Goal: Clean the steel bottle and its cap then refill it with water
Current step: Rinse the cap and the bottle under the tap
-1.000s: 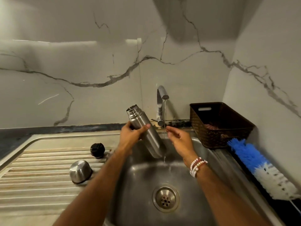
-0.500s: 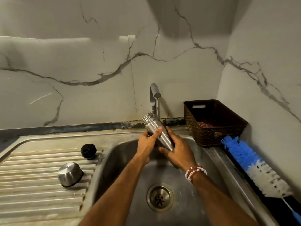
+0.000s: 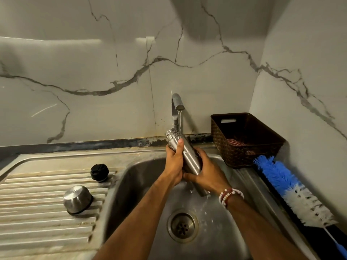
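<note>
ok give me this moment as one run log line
stage: rinse | steel bottle: tilted under running tap | left hand: grips upper body | right hand: grips lower body | black cap, steel cup: on drainboard

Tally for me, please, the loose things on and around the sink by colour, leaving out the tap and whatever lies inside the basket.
Steel: 2, the steel bottle and the domed steel cap
Black: 1, the black stopper
Brown: 1, the brown basket
Blue and white: 1, the blue-and-white brush
Total: 5
</note>
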